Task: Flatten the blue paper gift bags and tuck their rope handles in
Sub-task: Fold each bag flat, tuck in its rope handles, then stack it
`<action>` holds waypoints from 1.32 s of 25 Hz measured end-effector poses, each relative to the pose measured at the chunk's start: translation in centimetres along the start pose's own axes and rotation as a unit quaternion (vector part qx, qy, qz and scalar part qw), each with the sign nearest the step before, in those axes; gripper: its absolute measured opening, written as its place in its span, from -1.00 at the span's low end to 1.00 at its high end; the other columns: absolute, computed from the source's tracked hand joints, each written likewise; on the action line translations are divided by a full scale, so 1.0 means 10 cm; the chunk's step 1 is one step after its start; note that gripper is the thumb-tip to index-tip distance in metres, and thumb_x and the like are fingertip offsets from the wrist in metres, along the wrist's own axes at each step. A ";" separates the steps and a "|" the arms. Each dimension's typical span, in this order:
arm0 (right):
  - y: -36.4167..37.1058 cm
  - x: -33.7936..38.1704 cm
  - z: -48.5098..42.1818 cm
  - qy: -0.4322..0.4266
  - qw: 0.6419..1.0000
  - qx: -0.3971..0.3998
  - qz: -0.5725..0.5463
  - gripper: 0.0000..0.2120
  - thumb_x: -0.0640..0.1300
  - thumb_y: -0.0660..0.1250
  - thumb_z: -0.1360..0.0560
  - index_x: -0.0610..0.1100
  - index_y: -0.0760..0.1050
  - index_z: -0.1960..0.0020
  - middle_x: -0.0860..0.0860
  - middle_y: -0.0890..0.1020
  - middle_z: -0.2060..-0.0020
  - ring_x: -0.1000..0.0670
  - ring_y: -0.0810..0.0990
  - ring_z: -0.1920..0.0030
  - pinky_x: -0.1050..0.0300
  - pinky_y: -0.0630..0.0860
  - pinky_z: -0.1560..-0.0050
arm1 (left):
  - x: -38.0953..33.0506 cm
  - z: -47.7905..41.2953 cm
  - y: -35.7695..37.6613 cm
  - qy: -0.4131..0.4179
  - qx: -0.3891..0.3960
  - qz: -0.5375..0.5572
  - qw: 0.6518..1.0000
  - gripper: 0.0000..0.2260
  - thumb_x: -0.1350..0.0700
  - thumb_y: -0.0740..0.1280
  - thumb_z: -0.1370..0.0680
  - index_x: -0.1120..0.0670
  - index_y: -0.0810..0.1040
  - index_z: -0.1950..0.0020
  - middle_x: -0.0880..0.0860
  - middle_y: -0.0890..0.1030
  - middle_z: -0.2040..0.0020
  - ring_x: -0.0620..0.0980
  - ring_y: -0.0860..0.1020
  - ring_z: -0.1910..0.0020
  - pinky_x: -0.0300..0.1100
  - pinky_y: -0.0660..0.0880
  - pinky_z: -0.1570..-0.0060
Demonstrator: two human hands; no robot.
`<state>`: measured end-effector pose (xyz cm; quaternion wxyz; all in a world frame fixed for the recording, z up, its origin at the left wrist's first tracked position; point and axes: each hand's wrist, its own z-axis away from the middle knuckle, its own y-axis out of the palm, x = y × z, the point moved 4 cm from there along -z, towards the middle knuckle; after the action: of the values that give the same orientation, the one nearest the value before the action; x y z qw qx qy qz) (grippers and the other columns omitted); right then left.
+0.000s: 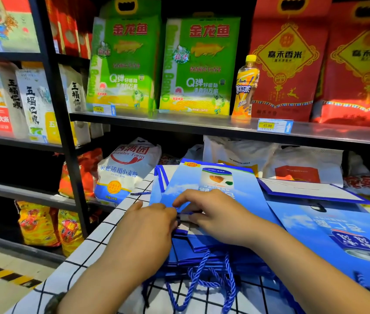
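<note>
A flattened blue paper gift bag (204,184) lies on top of a pile of blue bags on a white checked cloth (102,241). My left hand (147,225) and my right hand (211,209) meet at the bag's near open edge. The fingers of both hands pinch a dark blue rope handle (182,215) at that edge. Below my wrists, twisted blue rope handles (204,277) of lower bags stick out over the cloth. Another blue bag (342,236) lies flat to the right, and a further one (310,189) behind it shows its white inside.
A shelf unit stands right behind the cloth-covered surface. It holds green rice bags (125,62), red rice bags (286,62) and an orange drink bottle (245,87). Flour sacks (125,168) sit on the lower shelf. Yellow-black floor tape (5,275) is at lower left.
</note>
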<state>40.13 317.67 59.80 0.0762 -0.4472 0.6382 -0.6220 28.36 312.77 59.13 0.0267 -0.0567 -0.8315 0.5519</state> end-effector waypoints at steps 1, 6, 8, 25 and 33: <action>0.00 -0.01 0.01 0.006 1.000 0.003 0.009 -0.72 -0.18 0.24 -0.50 0.15 0.43 -0.12 0.10 0.64 -0.06 0.02 0.55 -0.10 0.01 0.48 -0.10 | 0.02 0.02 -0.03 0.011 0.004 0.021 1.000 -0.83 -0.01 0.03 -0.62 -0.08 0.40 -0.06 -0.07 0.53 -0.09 -0.01 0.47 -0.08 -0.19 0.22 -0.20; 0.01 0.07 0.11 0.029 0.998 -0.008 -0.055 -0.71 -0.21 0.32 -0.43 0.11 0.49 -0.07 0.12 0.65 0.00 0.16 0.57 -0.10 0.08 0.50 -0.11 | 0.25 0.08 -0.11 -0.063 -0.053 0.227 0.970 -0.72 -0.03 0.35 -0.46 -0.03 0.27 0.31 -0.05 0.63 0.12 0.00 0.57 0.04 -0.07 0.46 0.08; 0.05 0.08 0.09 0.064 0.989 -0.013 -0.136 -0.75 -0.21 0.34 -0.44 0.03 0.53 -0.08 0.10 0.64 0.06 0.18 0.58 -0.01 0.20 0.49 -0.09 | 0.34 0.13 -0.06 -0.085 -0.061 0.285 0.953 -0.75 0.04 0.44 -0.41 -0.07 0.35 0.28 -0.16 0.60 0.23 -0.09 0.57 0.14 -0.12 0.48 0.13; -0.52 -0.34 0.56 0.347 0.917 -0.170 0.104 -0.73 0.09 0.31 -0.45 -0.06 0.40 0.31 -0.01 0.56 0.28 -0.10 0.51 0.16 0.08 0.37 0.26 | 0.55 0.25 -0.05 -0.151 -0.047 0.402 0.902 -0.82 -0.08 0.41 -0.43 -0.06 0.59 0.35 -0.11 0.58 0.43 -0.12 0.54 0.31 -0.15 0.45 0.27; -0.54 -0.54 0.73 0.443 0.878 -0.051 0.172 -0.56 0.28 0.19 -0.45 -0.07 0.27 0.35 -0.01 0.42 0.25 -0.10 0.41 0.17 0.11 0.29 0.25 | 0.71 0.05 0.04 -0.274 0.025 0.368 0.888 -0.78 0.00 0.43 -0.43 -0.01 0.60 0.42 -0.05 0.61 0.42 -0.05 0.54 0.33 -0.18 0.39 0.35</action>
<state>50.67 316.96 60.44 -0.1318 -0.0113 0.7029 -0.6989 21.28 313.38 58.42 -0.4053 -0.2043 -0.7115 0.5365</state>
